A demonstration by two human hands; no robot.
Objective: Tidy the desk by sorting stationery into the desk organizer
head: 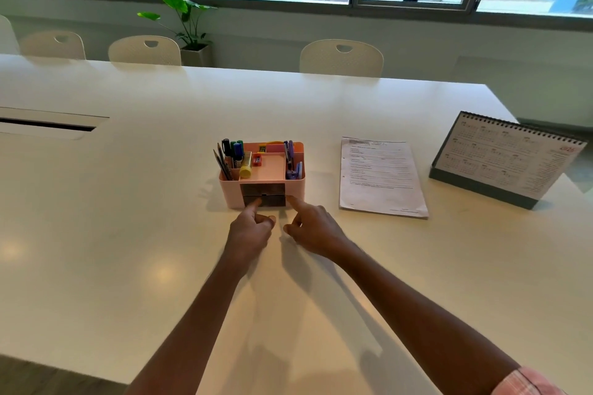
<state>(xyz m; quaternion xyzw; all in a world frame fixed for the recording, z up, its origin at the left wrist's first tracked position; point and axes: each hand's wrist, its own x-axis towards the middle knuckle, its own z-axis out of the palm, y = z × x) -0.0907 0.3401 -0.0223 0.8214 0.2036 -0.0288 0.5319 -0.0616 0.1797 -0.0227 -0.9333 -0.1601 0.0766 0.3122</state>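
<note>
A pink desk organizer [229, 191] stands in the middle of the white desk. Its left slots hold pencils [222, 163] and markers [235, 151]. A yellow highlighter [246, 166] and a red sharpener [257, 160] lie in the middle tray, and purple pens [289, 152] stand on the right. Two dark drawers [263, 195] fill its front. My left hand [252, 228] has its index finger against the lower drawer front, the other fingers curled. My right hand [313, 226] points its index finger at the organizer's lower right front corner. Neither hand holds anything.
A printed sheet of paper [380, 178] lies to the right of the organizer. A spiral desk calendar [507, 159] stands further right near the desk edge. A cable slot [48, 125] is set into the desk at the left. Chairs [341, 58] line the far side.
</note>
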